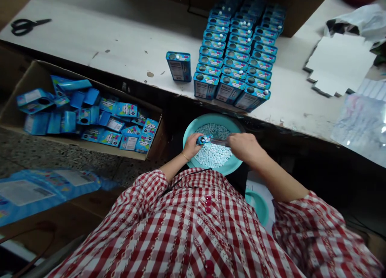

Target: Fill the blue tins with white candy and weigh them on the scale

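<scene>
A turquoise basin (pixel 189 127) full of small pale blue-white candies rests at my lap. Over its left part, my left hand (pixel 191 146) is closed around a small blue box (pixel 200 140), its top facing the other hand. My right hand (pixel 245 146) grips a clear scoop (pixel 220 142) whose tip meets the box opening, with some white candies there. One filled-looking blue box (pixel 179 67) stands alone on the white table above the basin. Beside it are rows of upright blue boxes (pixel 230 87), with white candies on some tops.
A cardboard carton (pixel 155 139) of jumbled blue boxes sits at the left. Black scissors (pixel 25 27) lie on the white table (pixel 120 41). White die-cut sheets (pixel 339 65) and clear plastic lie at the right. Below is another turquoise container (pixel 261 207).
</scene>
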Tool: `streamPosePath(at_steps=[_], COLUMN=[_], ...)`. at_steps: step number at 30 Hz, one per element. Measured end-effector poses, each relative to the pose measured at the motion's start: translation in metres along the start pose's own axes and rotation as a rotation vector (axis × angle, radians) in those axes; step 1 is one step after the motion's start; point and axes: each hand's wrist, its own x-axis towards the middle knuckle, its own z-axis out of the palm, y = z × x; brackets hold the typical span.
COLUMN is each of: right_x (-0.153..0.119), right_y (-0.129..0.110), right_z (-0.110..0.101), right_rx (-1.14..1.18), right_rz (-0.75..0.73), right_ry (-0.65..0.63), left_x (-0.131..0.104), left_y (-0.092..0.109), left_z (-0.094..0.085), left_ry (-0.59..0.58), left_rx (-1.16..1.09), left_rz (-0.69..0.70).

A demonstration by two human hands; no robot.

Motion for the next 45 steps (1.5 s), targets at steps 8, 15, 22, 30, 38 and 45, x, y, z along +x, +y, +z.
streamPosePath(at_steps=[8,15,22,30,38,45], right_x=[0.047,0.053,0.034,0.008,0.024,0.0], right_y=[0.009,-0.018,0.022,0.025,-0.035,-0.02], right_z=[0.116,0.162,0.141,0.054,-0.002,-0.022], right_rx=[0.022,0.128,0.316,0.383,-0.06,-0.125], right_rz=[-0.02,-0.249,-0.161,-0.173,-0.05,-0.065], right_ry=[-0.127,-0.26,-0.208,-0.029,-0.209,-0.167], left_x=[-0.01,-0.01,-0.009,-0.008,-0.007,-0.006], left_y=[-0.011,-0.021,-0.021,-0.015,-0.018,-0.017], left_z=[-0.011,-0.005,-0.007,0.002,0.009,0.007], left_ry=[0.132,0.188,0.181,0.074,-0.012,0.04], left_rx=[-0.054,0.037,0.033,0.107,0.202,0.165], left_rz=[-0.056,0.017,0.021,0.153,0.248,0.197])
